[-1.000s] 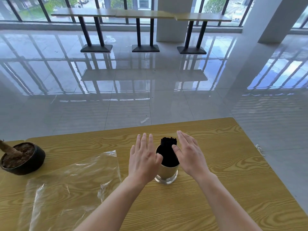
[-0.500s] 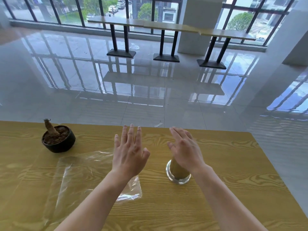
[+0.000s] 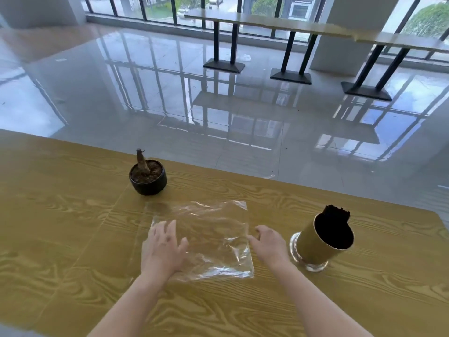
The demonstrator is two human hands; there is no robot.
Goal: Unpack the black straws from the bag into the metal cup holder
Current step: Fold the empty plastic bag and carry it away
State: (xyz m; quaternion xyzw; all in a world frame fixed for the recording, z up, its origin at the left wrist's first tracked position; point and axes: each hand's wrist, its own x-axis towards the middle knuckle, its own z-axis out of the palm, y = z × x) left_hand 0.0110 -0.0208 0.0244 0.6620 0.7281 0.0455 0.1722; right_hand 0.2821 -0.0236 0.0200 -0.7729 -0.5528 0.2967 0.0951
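desk [image 3: 243,310]: yellow wood grain — smooth
bag [image 3: 206,234]: clear, crinkled, glossy plastic
metal cup holder [image 3: 320,244]: shiny brassy metal
floor [image 3: 194,93]: glossy tiles — mirror-like

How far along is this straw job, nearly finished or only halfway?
Nearly finished, it seems. Done: the black straws stand in the metal cup holder, and the clear plastic bag lies flat and looks empty on the wooden table. In hand: the left hand rests on the bag and the right hand is at its edge. Left: perhaps only clearing the bag away.
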